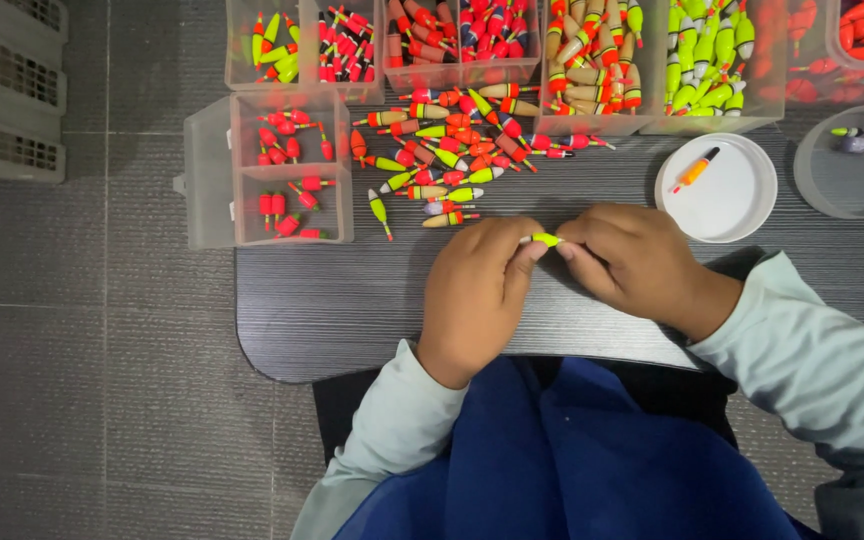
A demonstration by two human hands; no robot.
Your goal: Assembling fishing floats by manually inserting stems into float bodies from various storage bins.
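Note:
My left hand (477, 290) and my right hand (632, 255) meet over the dark wooden table (352, 310), both pinching a small yellow-green fishing float (545, 239) between their fingertips. Only the float's middle shows between the fingers. Just beyond the hands lies a loose pile of small floats (447, 150) in red, orange, green and cream. A white round lid (717, 190) to the right of the pile holds one orange float (695, 170).
Clear plastic boxes of sorted floats (592, 60) line the table's far edge. A divided clear box (267, 170) with red floats hangs over the left edge. A grey round container (852, 165) sits far right. Grey tiled floor lies to the left.

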